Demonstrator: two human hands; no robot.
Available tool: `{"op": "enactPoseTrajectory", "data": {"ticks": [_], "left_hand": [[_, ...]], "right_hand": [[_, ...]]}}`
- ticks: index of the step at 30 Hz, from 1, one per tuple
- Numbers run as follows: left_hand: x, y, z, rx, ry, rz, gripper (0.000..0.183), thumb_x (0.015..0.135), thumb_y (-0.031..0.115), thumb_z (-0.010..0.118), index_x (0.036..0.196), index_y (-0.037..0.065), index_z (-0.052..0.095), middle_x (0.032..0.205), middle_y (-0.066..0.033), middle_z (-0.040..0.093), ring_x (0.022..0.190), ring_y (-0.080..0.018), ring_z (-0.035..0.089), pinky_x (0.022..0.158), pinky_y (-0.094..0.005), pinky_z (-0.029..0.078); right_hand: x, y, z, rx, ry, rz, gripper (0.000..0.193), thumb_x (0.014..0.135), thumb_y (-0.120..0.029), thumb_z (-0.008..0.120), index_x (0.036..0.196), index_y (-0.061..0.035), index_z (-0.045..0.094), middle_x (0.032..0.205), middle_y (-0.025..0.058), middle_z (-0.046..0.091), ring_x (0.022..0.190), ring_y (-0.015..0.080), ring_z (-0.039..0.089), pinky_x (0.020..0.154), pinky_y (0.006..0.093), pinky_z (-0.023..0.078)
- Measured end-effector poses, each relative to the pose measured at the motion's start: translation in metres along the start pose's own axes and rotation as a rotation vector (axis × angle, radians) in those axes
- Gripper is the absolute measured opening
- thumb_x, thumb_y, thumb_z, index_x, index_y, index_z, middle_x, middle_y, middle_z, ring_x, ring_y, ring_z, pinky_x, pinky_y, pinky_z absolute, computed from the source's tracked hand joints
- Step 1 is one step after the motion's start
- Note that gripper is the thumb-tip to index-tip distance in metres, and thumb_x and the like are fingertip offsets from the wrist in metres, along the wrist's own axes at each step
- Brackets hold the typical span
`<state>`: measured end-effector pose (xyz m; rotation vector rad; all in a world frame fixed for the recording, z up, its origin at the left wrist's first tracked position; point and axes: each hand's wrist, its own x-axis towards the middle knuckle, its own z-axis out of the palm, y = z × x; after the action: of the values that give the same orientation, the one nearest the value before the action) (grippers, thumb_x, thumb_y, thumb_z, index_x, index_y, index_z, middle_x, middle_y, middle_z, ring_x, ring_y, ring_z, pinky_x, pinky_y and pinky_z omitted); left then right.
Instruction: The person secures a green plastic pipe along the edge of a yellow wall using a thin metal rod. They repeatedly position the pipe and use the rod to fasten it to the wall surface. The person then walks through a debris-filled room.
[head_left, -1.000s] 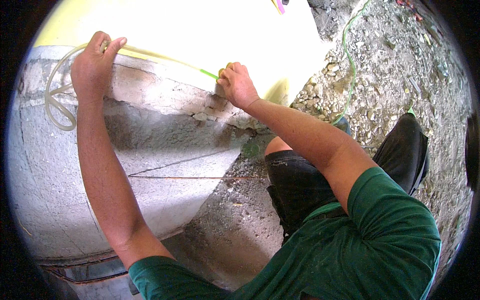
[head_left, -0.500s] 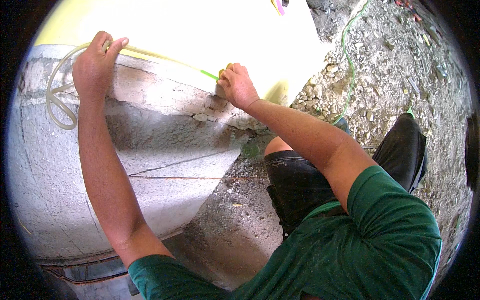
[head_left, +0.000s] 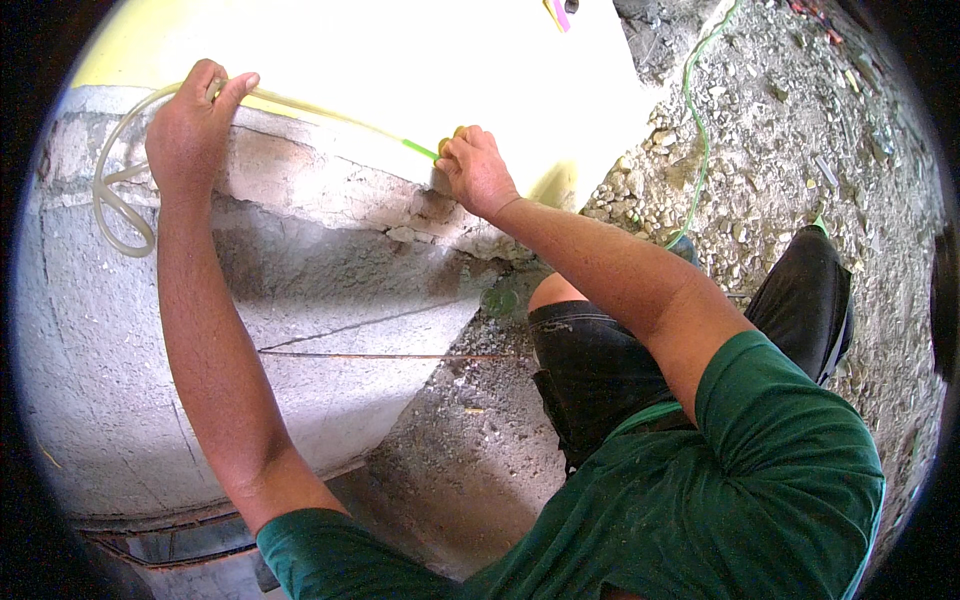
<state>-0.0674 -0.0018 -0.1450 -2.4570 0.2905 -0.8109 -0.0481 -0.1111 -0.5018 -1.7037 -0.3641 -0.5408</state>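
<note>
A clear, yellowish flexible tube (head_left: 330,115) stretches between my hands along the top edge of a rough concrete ledge. My left hand (head_left: 188,135) is closed around it, thumb pointing right, at the far left. From that hand the slack tube hangs in a loop beside my wrist. At the right end, a bright green section (head_left: 420,149) runs into the fingers of my right hand (head_left: 478,170), which pinch it against the bright white and yellow surface (head_left: 430,60). Something olive-yellow shows at those fingertips, too small to name.
Cracked, crumbling concrete (head_left: 290,165) lies below the tube, with a thin rusty rod (head_left: 400,355) in front. A green hose (head_left: 697,110) crosses gravel and rubble (head_left: 770,130) at the right. A pink object (head_left: 558,15) is at the top edge. My knees are below my right arm.
</note>
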Motion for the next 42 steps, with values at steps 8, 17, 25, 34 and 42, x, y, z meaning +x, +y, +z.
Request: {"op": "enactPoseTrajectory", "data": {"ticks": [8,17,25,34,42], "left_hand": [[0.0003,-0.001,0.0007,0.015,0.023,0.016,0.043,0.089,0.055,0.064,0.097,0.013,0.063,0.073,-0.0116,0.064,0.066,-0.0327,0.063,0.062,-0.0439,0.048],[0.0008,-0.0009,0.0014,-0.001,-0.015,-0.025,0.043,0.088,0.056,0.064,0.097,0.013,0.063,0.073,-0.0123,0.065,0.067,-0.0324,0.064,0.063,-0.0431,0.048],[-0.0004,0.0018,-0.0001,0.004,-0.013,-0.041,0.044,0.088,0.055,0.064,0.098,0.013,0.064,0.075,-0.0125,0.065,0.069,-0.0322,0.065,0.064,-0.0427,0.049],[0.0001,0.0005,0.0012,-0.007,-0.026,-0.048,0.044,0.088,0.055,0.065,0.098,0.013,0.064,0.074,-0.0125,0.064,0.069,-0.033,0.064,0.064,-0.0432,0.048],[0.0004,0.0028,-0.0027,0.002,-0.025,-0.041,0.043,0.088,0.054,0.065,0.098,0.013,0.064,0.076,-0.0138,0.066,0.071,-0.0348,0.065,0.065,-0.0443,0.049]], "right_hand": [[-0.0001,-0.0002,-0.0002,0.005,-0.003,0.008,0.012,0.088,-0.014,0.065,0.098,-0.0079,0.062,0.106,0.0136,0.052,0.101,0.0355,0.049,0.092,0.0443,0.045],[0.0,0.0005,0.0016,0.004,0.012,0.004,0.012,0.088,-0.014,0.065,0.098,-0.0077,0.062,0.104,0.0137,0.053,0.1,0.0356,0.049,0.091,0.0444,0.044],[-0.0003,0.0,0.0004,-0.005,0.027,-0.032,0.012,0.087,-0.014,0.066,0.097,-0.0076,0.062,0.103,0.0134,0.053,0.1,0.0351,0.049,0.09,0.0445,0.044],[-0.0006,-0.0007,0.0008,0.017,0.008,0.015,0.012,0.087,-0.013,0.065,0.098,-0.0075,0.062,0.104,0.0139,0.052,0.1,0.0359,0.049,0.091,0.0452,0.044],[0.0001,-0.0007,-0.0005,-0.007,-0.006,-0.002,0.012,0.088,-0.013,0.064,0.098,-0.0074,0.062,0.104,0.0139,0.052,0.1,0.0359,0.049,0.091,0.0447,0.044]]}}
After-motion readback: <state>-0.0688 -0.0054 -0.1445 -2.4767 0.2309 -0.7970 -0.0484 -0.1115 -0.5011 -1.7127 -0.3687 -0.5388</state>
